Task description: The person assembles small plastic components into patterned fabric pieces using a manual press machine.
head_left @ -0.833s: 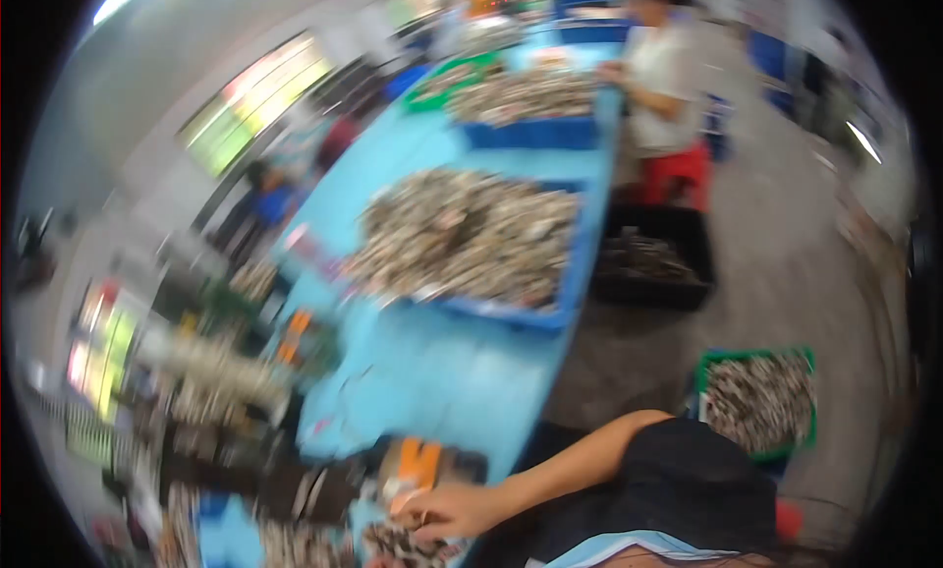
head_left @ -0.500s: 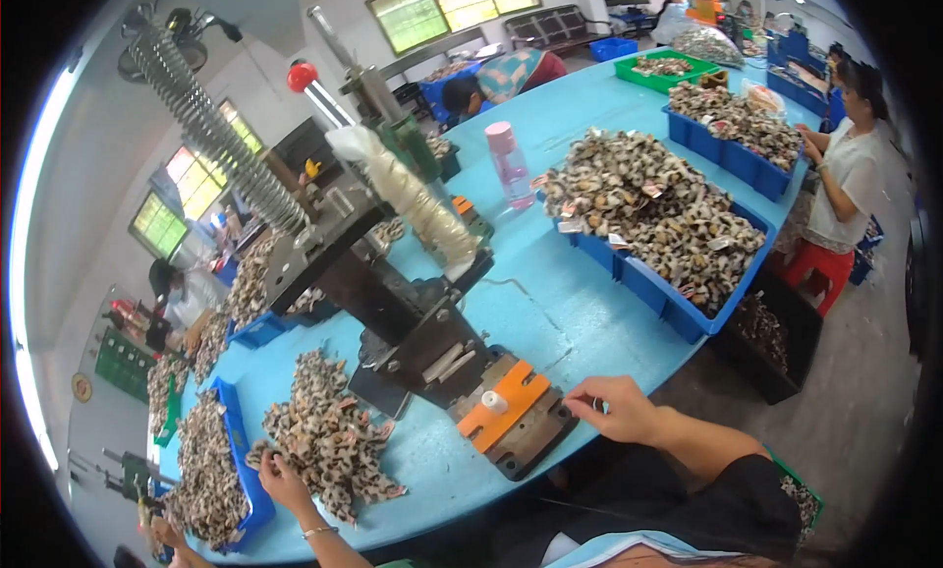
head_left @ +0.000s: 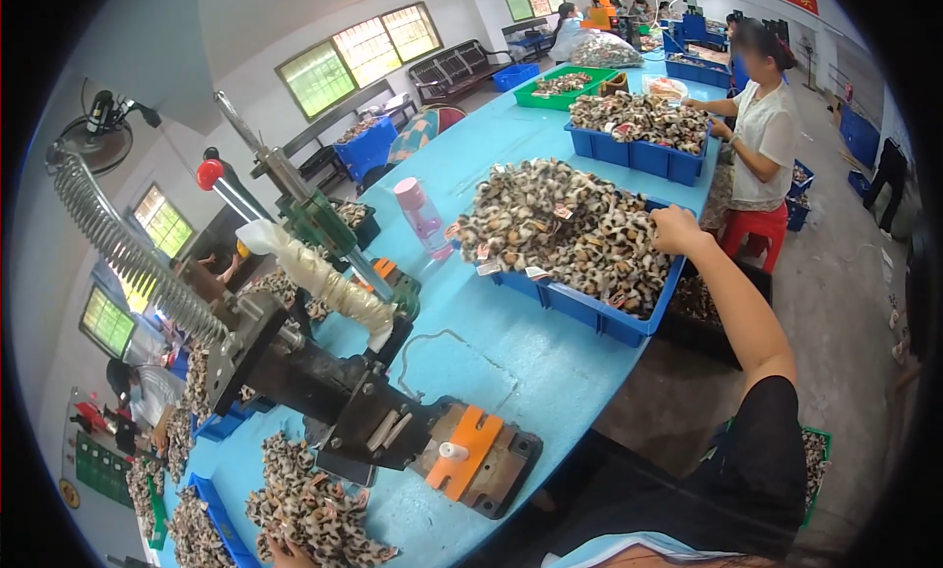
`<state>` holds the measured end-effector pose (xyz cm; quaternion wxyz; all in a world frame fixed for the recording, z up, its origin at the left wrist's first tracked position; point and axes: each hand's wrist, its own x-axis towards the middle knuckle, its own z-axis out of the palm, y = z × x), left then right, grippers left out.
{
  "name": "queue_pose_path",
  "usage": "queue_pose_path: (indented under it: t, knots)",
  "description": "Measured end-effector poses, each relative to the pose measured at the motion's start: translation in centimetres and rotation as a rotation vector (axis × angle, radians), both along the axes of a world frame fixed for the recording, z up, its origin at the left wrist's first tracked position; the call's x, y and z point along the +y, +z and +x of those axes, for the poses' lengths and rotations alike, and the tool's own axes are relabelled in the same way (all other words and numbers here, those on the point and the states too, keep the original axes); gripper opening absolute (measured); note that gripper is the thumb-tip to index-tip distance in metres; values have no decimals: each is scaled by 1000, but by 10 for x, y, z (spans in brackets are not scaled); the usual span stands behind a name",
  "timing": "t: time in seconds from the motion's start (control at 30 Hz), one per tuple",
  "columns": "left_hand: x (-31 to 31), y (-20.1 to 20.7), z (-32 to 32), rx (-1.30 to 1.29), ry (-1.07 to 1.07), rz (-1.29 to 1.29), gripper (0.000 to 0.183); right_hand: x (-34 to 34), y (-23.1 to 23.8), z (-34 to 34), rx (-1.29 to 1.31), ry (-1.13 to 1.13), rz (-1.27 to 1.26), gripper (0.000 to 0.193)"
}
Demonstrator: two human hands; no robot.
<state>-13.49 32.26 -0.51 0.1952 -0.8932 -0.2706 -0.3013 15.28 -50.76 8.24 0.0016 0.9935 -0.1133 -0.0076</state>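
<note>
My right hand (head_left: 678, 231) reaches out to the far right corner of a large blue bin (head_left: 629, 324). Its fingers are bent and closed at the edge of the heaped small furry spotted pieces (head_left: 565, 236); what they grip is hidden. At the lower edge, my left hand (head_left: 288, 554) shows only in part, its fingers apart against a loose pile of the same furry pieces (head_left: 309, 504). Between the hands stands a hand press (head_left: 368, 411) with a coil spring. An orange plate (head_left: 462, 455) with a small white peg (head_left: 453, 451) sits on its base.
A pink-capped bottle (head_left: 422, 219) stands beside the large bin. A second press with a red-knobbed lever (head_left: 209, 173) is behind mine. Farther along the blue table (head_left: 565, 391) are another filled blue bin (head_left: 638, 153) and a green tray (head_left: 550, 98). A co-worker (head_left: 761, 126) sits on a red stool (head_left: 756, 236).
My right hand has left the side of the press base and moved up and away to the large bin. My left hand sits lower in the picture, still at the pile. The view has shifted right.
</note>
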Motion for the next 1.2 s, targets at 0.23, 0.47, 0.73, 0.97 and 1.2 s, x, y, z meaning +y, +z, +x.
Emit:
queue_pose_path:
  t: [0.23, 0.47, 0.73, 0.97, 1.2]
  knots:
    - [58, -23, -16, 35, -31, -723, 57, -5, -9, -15, -620, -12, 248, 31]
    - [-108, 67, 3, -437, -247, -580, 26, 81, 5, -94, -209, 314, 2374, 37]
    - [-369, 71, 53, -178, -1067, -2129, 45, 285, -72, -181, 626, 458, 2556, 66]
    - [-349, 47, 41, -366, -823, -2324, 24, 312, -44, -156, 953, 382, 2085, 38]
    - [-333, 33, 34, -86, -934, -2453, 25, 311, -57, -149, 1008, 604, 1966, 14]
